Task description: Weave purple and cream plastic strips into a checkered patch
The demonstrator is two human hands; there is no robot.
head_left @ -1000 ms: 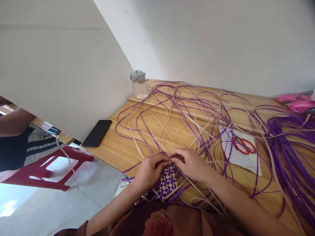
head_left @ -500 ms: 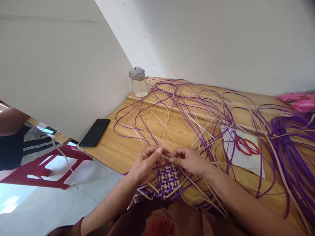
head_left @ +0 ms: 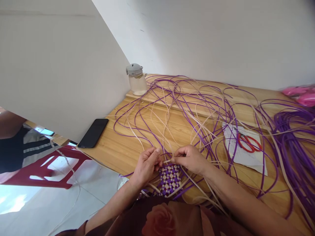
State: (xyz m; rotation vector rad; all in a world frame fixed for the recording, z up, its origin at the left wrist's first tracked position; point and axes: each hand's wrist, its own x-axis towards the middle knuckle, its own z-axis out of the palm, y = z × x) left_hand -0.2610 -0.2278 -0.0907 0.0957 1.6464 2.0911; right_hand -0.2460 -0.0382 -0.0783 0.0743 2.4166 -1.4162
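Note:
A small woven piece [head_left: 170, 179] of purple and cream strips lies at the table's front edge, close to my body. My left hand [head_left: 148, 164] is at its upper left corner, thumb and fingers pinched together; what sits between them is partly hidden. At the upper right corner, my right hand [head_left: 189, 159] pinches a cream strip [head_left: 167, 161] that runs across the top of the weave toward the left fingers. Loose purple and cream strips [head_left: 188, 116] fan out from the weave over the table.
Red-handled scissors [head_left: 249, 144] rest on a sheet of paper [head_left: 246, 160] at right, beside a purple strip bundle [head_left: 292, 137]. A lidded jar [head_left: 137, 82] stands at the back, a black phone [head_left: 93, 132] at left. Beyond the edge are a red stool [head_left: 54, 170] and another person's arm [head_left: 11, 124].
My left fingers have drawn slightly away from the right ones, so the cream strip between the hands shows more clearly. The whole view has shifted a little.

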